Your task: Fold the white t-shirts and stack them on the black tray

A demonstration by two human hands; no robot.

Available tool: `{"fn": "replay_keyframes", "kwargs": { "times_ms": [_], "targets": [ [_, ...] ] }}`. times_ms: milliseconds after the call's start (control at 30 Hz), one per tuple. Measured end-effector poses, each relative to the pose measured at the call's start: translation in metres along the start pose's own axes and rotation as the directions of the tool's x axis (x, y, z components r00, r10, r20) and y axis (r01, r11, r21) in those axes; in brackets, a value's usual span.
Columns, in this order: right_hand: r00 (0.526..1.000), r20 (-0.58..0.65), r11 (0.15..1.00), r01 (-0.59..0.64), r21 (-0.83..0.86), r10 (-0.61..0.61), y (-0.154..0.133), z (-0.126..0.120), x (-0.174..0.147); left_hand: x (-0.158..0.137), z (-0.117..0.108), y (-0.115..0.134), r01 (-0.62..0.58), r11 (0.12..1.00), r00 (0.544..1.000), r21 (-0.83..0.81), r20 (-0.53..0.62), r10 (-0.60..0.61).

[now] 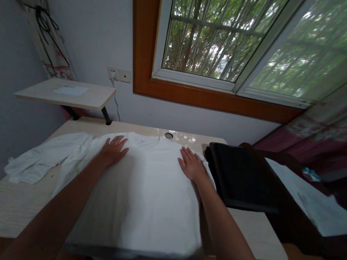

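Observation:
A white long-sleeved shirt [154,192] lies spread over the desk, its neckline toward the window and its lower edge hanging over the near side. My left hand [113,151] rests flat on the shirt's left shoulder, fingers spread. On the opposite shoulder lies my right hand [192,164], palm down with the fingers stretched out. Neither hand holds anything. The left sleeve [49,155] stretches out loosely wrinkled over the desk. Most of the right sleeve is hidden by my right forearm and the black item beside it.
A pale wooden desk [1,213] stands against the wall, with a raised shelf [90,96] at its back left. Black folded or flat items [245,175] lie at the right. Farther right is a white sheet [315,203] on a dark surface. A cable hangs from the wall socket [119,75].

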State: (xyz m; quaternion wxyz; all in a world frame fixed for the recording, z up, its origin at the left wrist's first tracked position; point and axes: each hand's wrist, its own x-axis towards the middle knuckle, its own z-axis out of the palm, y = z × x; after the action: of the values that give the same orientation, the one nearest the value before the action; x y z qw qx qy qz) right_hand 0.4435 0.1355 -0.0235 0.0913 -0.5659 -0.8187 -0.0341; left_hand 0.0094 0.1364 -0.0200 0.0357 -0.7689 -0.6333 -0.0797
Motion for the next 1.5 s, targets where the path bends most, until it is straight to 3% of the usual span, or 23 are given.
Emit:
{"fn": "replay_keyframes", "kwargs": {
  "times_ms": [467,600,700,867,1000,1133,1500],
  "targets": [
    [0.999,0.025,0.998,-0.049,0.036,0.048,0.005,-0.005,-0.009,0.017,-0.002,0.010,0.005,0.999,1.000,-0.047,0.027,-0.003],
    [0.997,0.026,0.997,-0.076,0.021,0.076,0.000,-0.011,-0.019,0.010,-0.001,0.020,0.082,0.996,0.996,-0.031,-0.019,-0.083],
    [0.997,-0.005,0.997,-0.077,0.003,0.077,-0.012,-0.019,-0.036,-0.006,0.001,0.029,0.130,0.991,0.987,-0.020,-0.096,-0.131],
    [0.999,-0.031,0.999,-0.030,0.028,0.031,-0.042,-0.029,-0.072,-0.059,-0.003,0.034,0.096,0.995,0.982,-0.008,-0.164,-0.096],
    [1.000,-0.029,0.999,0.003,0.039,-0.002,-0.058,-0.026,-0.097,-0.105,-0.011,0.020,0.094,0.995,0.976,-0.023,-0.194,-0.097],
    [0.999,-0.046,1.000,-0.004,0.024,0.006,-0.065,-0.022,-0.109,-0.129,-0.017,0.003,0.043,0.999,0.982,-0.013,-0.184,-0.045],
    [0.999,-0.003,0.999,-0.047,0.027,0.047,-0.078,-0.025,-0.105,-0.099,-0.015,-0.017,0.010,0.999,0.991,0.052,-0.135,-0.003]
  ]
}}
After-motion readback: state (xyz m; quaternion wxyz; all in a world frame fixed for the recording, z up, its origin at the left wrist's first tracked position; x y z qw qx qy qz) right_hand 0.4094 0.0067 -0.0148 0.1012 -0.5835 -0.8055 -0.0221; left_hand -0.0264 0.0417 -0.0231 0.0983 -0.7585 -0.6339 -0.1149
